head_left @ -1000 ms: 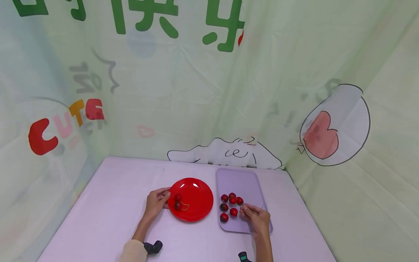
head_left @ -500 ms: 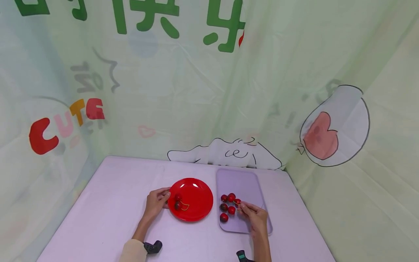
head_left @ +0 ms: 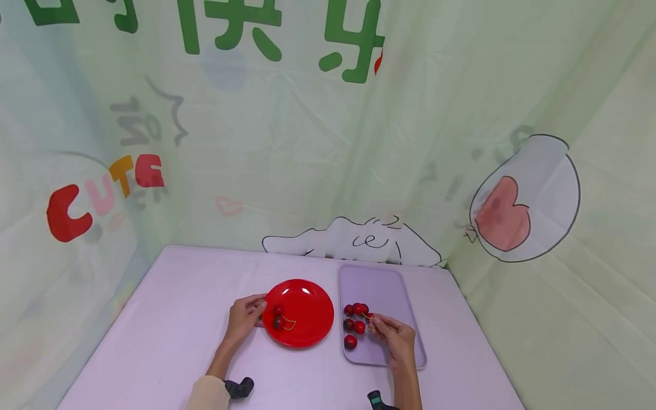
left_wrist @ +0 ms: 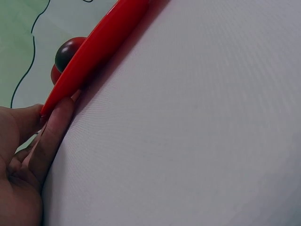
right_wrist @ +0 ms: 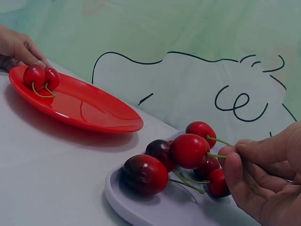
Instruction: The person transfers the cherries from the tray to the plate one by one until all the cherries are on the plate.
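In the head view my left hand (head_left: 243,319) holds the left rim of a red plate (head_left: 312,324), thumb above and fingers beneath, as the left wrist view shows. A pair of dark red cherries (head_left: 278,323) with joined green stems lies at the plate's left side. My right hand (head_left: 398,339) is over the lilac tray (head_left: 376,287), pinching green stems between thumb and index finger. In the right wrist view those stems lead to a bright red cherry (right_wrist: 189,151) and another cherry (right_wrist: 199,128) behind it. Around them sit several more cherries (right_wrist: 146,174), some partly blackish.
Plate and tray stand side by side on a pale lilac table (head_left: 169,319), a narrow gap between them. A printed curtain (head_left: 307,142) hangs behind and at both sides. Black wrist devices (head_left: 240,388) are strapped on both arms.
My right hand has moved slightly left over the tray, and some cherries by it have shifted left too. The left hand, the plate and its cherries have stayed put.
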Available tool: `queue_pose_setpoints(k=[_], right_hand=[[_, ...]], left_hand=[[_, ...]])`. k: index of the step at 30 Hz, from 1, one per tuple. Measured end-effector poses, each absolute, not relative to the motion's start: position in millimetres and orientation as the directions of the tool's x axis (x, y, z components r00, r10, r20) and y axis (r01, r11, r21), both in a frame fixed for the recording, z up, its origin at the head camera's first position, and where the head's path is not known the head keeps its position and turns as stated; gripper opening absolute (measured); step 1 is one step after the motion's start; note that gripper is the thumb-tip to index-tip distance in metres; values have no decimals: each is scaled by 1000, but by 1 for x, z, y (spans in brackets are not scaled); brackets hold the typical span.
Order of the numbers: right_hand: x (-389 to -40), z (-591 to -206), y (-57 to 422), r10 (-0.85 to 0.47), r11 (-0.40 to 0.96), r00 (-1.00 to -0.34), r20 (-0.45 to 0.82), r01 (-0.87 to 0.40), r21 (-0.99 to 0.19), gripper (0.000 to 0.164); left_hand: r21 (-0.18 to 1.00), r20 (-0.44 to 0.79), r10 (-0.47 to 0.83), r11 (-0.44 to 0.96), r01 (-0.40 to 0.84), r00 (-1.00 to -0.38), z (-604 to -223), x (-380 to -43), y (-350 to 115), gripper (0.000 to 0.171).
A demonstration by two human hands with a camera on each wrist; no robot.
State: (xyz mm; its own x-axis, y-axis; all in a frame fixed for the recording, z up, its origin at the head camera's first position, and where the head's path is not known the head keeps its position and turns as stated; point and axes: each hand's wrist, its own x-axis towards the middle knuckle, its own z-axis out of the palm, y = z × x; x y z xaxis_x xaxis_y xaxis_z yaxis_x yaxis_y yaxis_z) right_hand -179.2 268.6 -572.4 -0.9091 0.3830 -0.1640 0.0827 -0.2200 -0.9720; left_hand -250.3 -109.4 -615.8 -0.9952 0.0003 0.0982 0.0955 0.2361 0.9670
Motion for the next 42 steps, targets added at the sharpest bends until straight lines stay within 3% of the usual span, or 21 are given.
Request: queue_pose_setpoints(k=[28,42], right_hand=[[-177,-562,264,350,-243,-927,-137,51,-969,15],[-187,-565,253,333,-249,-931,-149,65,-966,32]], left_hand=[[967,104,4,232,102,-995,-614,-248,-109,30],[964,95,-17,250,88,-995,-617,-251,-108,32]])
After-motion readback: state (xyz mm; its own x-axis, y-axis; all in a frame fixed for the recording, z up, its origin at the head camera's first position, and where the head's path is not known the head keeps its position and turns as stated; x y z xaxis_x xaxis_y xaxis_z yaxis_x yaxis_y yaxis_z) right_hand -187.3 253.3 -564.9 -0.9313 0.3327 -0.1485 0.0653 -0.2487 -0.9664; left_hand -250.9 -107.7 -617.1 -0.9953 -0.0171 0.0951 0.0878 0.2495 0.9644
